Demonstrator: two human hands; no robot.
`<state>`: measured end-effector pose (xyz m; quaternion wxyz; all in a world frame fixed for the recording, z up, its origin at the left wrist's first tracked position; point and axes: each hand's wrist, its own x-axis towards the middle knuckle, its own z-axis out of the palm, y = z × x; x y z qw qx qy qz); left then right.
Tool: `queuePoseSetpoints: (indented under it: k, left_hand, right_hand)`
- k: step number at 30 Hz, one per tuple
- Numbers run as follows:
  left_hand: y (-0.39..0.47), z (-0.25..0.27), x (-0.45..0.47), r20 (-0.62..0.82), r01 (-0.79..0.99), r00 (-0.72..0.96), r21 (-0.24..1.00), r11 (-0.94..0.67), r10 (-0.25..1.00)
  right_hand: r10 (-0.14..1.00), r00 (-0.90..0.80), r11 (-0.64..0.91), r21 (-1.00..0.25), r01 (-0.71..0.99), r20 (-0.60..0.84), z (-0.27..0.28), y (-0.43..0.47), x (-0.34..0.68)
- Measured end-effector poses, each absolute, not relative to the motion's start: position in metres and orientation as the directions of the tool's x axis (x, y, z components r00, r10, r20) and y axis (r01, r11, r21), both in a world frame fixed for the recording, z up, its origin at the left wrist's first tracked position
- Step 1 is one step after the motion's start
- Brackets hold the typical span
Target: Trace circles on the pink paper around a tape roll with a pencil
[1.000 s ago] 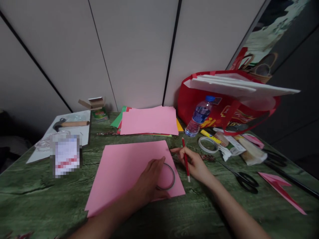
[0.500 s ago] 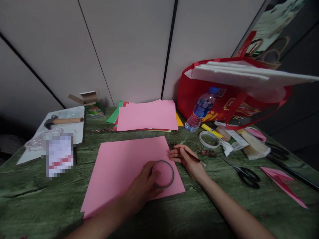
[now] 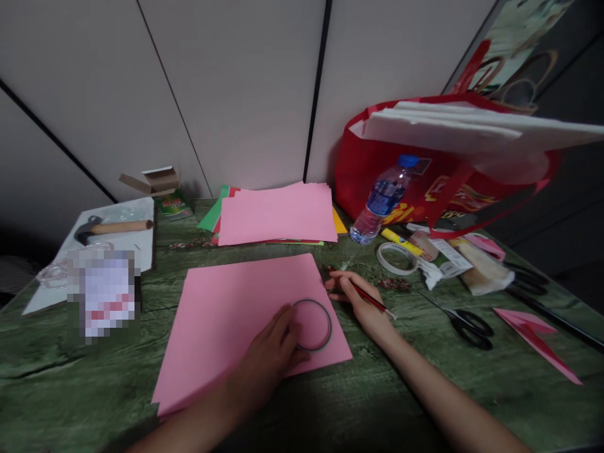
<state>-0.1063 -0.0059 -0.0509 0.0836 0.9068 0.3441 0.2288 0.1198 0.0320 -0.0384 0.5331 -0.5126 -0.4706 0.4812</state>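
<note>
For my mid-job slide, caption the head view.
Left hand at a thin ring on pink paper; right hand, near the paper's edge, holds a red pencil.

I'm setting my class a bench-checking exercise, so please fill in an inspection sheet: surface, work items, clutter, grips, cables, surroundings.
Surface: green wood-patterned table.
Work items: pink paper lying flat; dark ring on its right part; red pencil.
Clutter: black-handled scissors, tape roll, yellow tube and bottle at right; hammer on white board at left.
Grips: left grip touches the dark ring's left edge; right grip holds the red pencil beside the paper's right edge.
Cables: nothing seen.
Surroundings: pale panelled wall behind; red bag at back right.
</note>
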Motion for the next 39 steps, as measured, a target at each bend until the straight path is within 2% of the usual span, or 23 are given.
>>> queuePoseSetpoints:
  k: [10, 17, 25, 30, 39]
  left_hand:
    - [-0.005, -0.055, -0.106, 0.392, 0.583, 0.658, 0.276, -0.764, 0.644]
    - [-0.005, -0.056, -0.107, 0.353, 0.605, 0.654, 0.286, -0.743, 0.669]
    - [-0.004, -0.056, -0.107, 0.39, 0.594, 0.645, 0.285, -0.752, 0.657]
    - [-0.005, -0.054, -0.106, 0.411, 0.59, 0.657, 0.241, -0.771, 0.632]
    - [-0.005, -0.054, -0.106, 0.434, 0.581, 0.649, 0.249, -0.775, 0.625]
  right_hand:
    - [0.988, 0.128, 0.102, -0.984, -0.146, 0.083, -0.045, 0.03, 0.115]
    - [0.985, 0.15, 0.095, -0.993, -0.073, 0.083, -0.046, 0.031, 0.115]
    - [0.984, 0.148, 0.109, -0.993, -0.042, 0.101, -0.05, 0.033, 0.118]
    - [0.98, 0.176, 0.108, -0.992, -0.063, 0.095, -0.047, 0.031, 0.117]
    - [0.997, 0.054, 0.056, -0.996, -0.064, 0.053, -0.046, 0.028, 0.11]
